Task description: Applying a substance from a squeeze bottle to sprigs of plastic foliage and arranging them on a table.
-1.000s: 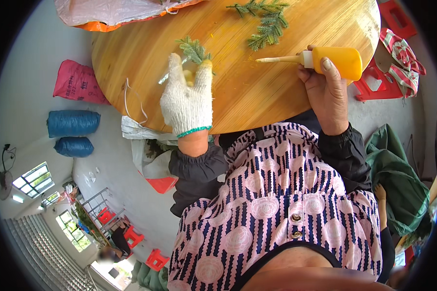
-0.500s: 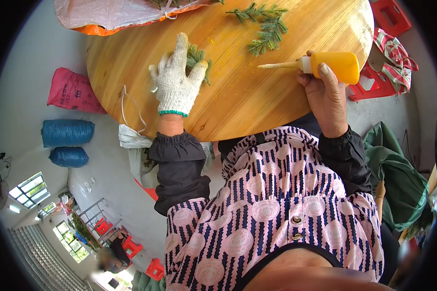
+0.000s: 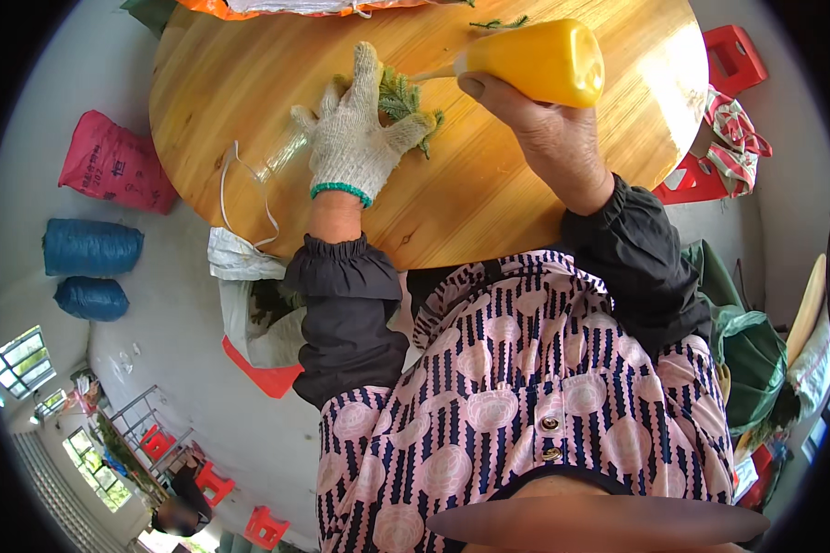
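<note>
My left hand (image 3: 349, 140), in a white knit glove with a green cuff, lies on the round wooden table (image 3: 498, 198) with its fingers spread. A green artificial pine sprig (image 3: 399, 100) lies between its index finger and thumb, which rest against it. My right hand (image 3: 558, 147), bare, is wrapped round a yellow squeeze bottle (image 3: 537, 63) tilted over the table. The bottle's pale, narrow nozzle (image 3: 436, 73) points left at the sprig, its tip beside the needles; I cannot tell whether they touch. Behind the bottle, part of another sprig (image 3: 498, 24) shows.
An orange-edged plastic sack (image 3: 277, 7) lies at the table's far edge. A white strap (image 3: 226, 184) hangs over the left edge, near a pale bag (image 3: 240, 253). Red stools (image 3: 734, 61) stand at right. Pink (image 3: 115, 164) and blue sacks (image 3: 92, 247) sit at left.
My right hand has brought the bottle left and away from me, nozzle to the sprig. My left hand stays spread at the sprig. The whole view has shifted slightly.
</note>
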`<action>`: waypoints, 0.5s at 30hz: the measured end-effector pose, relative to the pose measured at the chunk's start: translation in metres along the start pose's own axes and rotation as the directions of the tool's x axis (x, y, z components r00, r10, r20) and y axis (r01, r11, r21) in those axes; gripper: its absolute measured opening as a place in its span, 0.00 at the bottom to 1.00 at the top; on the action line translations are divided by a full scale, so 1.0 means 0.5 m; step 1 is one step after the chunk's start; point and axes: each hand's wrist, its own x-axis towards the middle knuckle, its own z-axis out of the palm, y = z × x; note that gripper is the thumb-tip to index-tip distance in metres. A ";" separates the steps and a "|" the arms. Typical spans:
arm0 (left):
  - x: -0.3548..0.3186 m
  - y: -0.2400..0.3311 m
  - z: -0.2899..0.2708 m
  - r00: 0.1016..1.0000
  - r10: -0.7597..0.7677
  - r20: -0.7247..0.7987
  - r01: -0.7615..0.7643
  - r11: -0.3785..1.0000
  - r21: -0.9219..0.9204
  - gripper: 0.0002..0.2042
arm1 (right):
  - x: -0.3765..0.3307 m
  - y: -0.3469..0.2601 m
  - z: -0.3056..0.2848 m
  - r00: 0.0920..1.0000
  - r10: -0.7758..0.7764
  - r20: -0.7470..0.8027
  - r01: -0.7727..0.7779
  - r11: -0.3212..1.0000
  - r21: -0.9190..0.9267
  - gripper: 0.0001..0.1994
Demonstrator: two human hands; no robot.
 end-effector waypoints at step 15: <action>0.010 0.045 0.018 0.997 -0.006 -0.077 0.003 0.999 -0.034 0.57 | 0.042 0.014 -0.003 0.982 0.067 0.174 -0.034 0.982 -0.185 0.10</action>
